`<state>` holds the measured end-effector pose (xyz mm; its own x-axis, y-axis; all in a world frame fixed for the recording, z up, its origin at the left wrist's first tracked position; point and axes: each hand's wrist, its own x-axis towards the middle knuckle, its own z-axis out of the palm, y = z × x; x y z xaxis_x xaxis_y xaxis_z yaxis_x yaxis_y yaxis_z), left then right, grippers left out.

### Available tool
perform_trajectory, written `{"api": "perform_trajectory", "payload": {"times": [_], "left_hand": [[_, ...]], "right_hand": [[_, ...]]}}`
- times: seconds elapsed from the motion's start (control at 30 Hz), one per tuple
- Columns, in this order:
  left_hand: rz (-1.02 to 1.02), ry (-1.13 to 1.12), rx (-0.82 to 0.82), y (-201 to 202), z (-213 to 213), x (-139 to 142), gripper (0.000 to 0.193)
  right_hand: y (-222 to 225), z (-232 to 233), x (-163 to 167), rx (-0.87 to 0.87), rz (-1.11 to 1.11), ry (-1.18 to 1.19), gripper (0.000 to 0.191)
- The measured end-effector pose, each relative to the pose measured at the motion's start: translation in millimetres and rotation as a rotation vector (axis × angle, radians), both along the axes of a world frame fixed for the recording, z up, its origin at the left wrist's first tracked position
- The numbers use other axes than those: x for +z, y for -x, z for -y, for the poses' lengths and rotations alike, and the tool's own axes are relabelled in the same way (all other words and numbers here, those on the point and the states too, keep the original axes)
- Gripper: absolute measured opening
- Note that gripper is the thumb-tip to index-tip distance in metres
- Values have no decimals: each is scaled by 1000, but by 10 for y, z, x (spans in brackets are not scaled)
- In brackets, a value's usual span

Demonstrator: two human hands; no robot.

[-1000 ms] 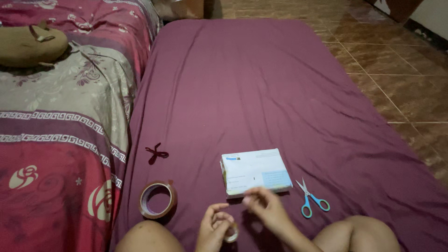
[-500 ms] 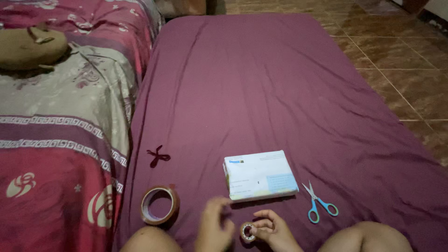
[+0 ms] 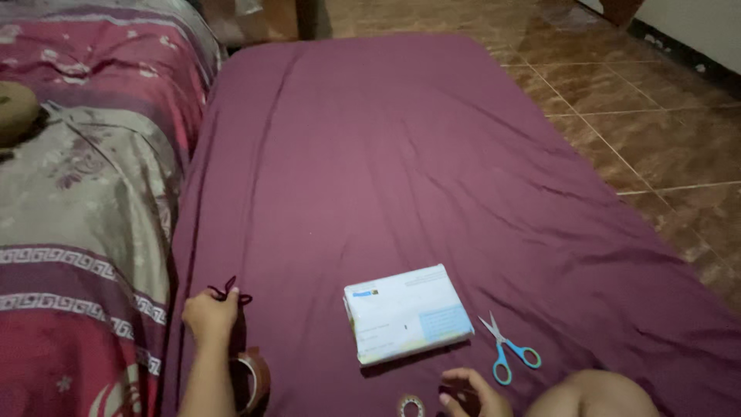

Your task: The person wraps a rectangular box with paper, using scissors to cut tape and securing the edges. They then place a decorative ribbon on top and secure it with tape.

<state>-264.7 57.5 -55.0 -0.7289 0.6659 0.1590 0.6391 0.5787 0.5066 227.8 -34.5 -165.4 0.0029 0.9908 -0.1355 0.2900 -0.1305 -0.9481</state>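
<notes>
At about 8 o'clock the left hand (image 3: 208, 315) lies on the purple sheet (image 3: 401, 154), fingers pinched on a small dark string (image 3: 228, 291) at its tip. Just below its wrist sits a brown tape roll (image 3: 256, 377), partly hidden by the forearm. At 6 o'clock lies a white and blue box (image 3: 407, 312), with a small clear tape roll (image 3: 411, 405) below it. The right hand (image 3: 472, 392) rests beside that roll, fingers loosely curled, holding nothing. Blue scissors (image 3: 508, 352) lie at 5 o'clock.
</notes>
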Motion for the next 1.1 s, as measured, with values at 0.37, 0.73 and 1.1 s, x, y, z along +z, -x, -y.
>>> {"api": "perform_trajectory", "payload": {"times": [0.37, 0.73, 1.1], "left_hand": [[540, 225, -1037, -1259, 54, 1327, 44], [281, 396, -1246, -2084, -639, 913, 82], [176, -300, -774, -2277, 499, 361, 37]], "right_hand": [[316, -540, 1746, 268, -116, -116, 36], [673, -1114, 1327, 189, -234, 32, 24], [931, -957, 1022, -207, -518, 189, 11]]}}
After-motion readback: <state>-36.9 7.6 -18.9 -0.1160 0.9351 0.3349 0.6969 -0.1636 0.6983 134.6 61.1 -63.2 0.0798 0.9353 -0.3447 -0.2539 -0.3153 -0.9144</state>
